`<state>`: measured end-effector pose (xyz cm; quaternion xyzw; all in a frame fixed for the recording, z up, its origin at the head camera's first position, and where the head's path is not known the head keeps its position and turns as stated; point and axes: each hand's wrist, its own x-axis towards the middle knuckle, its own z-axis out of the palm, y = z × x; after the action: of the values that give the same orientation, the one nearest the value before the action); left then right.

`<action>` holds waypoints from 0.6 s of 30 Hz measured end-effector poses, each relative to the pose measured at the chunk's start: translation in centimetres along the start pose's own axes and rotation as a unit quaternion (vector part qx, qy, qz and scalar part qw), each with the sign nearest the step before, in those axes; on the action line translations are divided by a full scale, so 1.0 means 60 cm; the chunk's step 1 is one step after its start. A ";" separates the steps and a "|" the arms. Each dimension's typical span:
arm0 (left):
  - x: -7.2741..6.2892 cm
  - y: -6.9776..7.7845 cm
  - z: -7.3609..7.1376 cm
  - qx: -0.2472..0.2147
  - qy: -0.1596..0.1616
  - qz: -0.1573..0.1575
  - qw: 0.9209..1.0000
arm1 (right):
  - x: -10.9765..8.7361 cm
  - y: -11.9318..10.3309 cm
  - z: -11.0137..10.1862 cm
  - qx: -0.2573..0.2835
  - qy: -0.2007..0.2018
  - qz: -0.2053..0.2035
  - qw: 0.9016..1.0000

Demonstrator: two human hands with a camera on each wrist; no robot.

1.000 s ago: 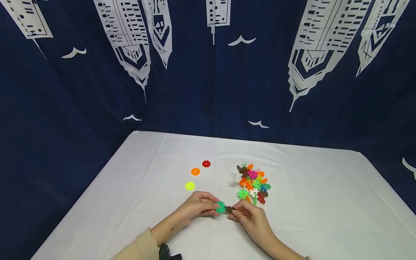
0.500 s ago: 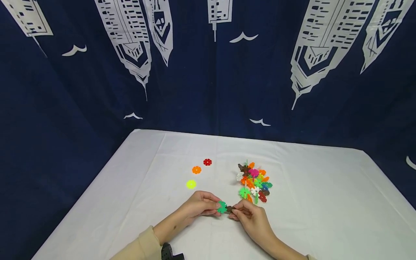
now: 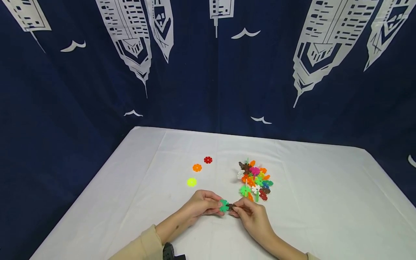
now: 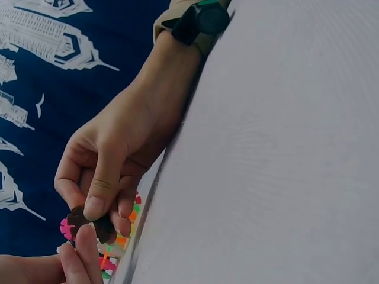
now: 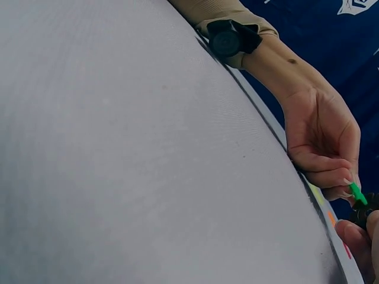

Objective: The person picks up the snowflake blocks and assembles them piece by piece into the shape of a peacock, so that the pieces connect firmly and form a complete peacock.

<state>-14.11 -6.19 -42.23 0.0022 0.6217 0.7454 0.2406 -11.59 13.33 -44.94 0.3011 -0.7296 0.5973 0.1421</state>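
Note:
Between thumb and fingers, my left hand (image 3: 203, 204) pinches a green flower-shaped interlocking disc (image 3: 224, 206). My right hand (image 3: 253, 213) pinches a dark brown disc (image 3: 230, 207) of the same kind, its edge overlapping the green disc's right side in the head view. Seen from the left wrist, the brown disc (image 4: 89, 226) shows its notched rim under the right thumb, beside the left fingertips (image 4: 83, 254). The right wrist view shows the green disc (image 5: 357, 193) nearly edge-on, meeting the brown one. Fingers hide part of both discs.
Three loose discs, red (image 3: 208, 160), orange (image 3: 197, 167) and yellow (image 3: 192, 182), lie on the white tablecloth (image 3: 156, 202) beyond my left hand. A pile of mixed coloured discs (image 3: 255, 180) sits beyond my right hand. A dark blue printed curtain (image 3: 195, 97) hangs behind.
The brown disc has turned to look narrower and sits closer against the green one. Both hands keep their grip, the left having moved slightly right. The loose discs and pile look undisturbed.

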 end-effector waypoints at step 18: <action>-0.003 0.003 -0.012 0.062 -0.103 0.032 0.992 | 0.008 -0.019 -0.001 0.133 -0.045 0.223 0.965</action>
<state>-14.25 -6.96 -42.17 0.1139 0.6382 0.7085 0.2787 -11.28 13.16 -43.74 0.1735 -0.6978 0.6916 -0.0687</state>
